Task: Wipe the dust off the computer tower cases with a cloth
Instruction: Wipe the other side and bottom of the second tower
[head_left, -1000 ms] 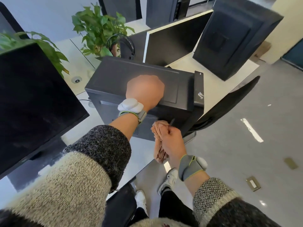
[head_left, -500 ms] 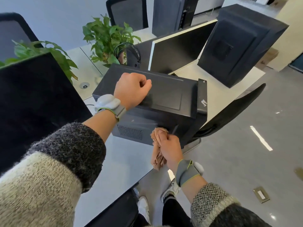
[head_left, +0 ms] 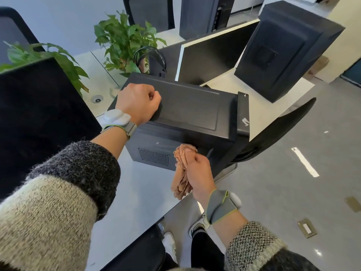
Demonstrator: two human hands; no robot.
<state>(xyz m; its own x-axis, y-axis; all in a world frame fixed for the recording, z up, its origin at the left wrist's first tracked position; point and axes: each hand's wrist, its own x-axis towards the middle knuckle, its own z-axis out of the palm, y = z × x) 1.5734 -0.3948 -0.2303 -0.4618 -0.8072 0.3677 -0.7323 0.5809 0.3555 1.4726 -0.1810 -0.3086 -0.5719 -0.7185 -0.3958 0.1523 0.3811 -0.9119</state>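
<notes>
I see the big black metal computer tower case [head_left: 181,110] lying on its side on the white desk [head_left: 136,188]. My left hand [head_left: 136,103] sits on top of it near the back end, fingers curled in a fist with nothing in it. I think it steadies the box. My right hand [head_left: 197,173] grips the soft brown cloth [head_left: 181,182], bunched up and pressed on the near side wall. The case looks heavy and stiff, so it should not slide easily. The cloth is floppy — best held in a tight wad.
</notes>
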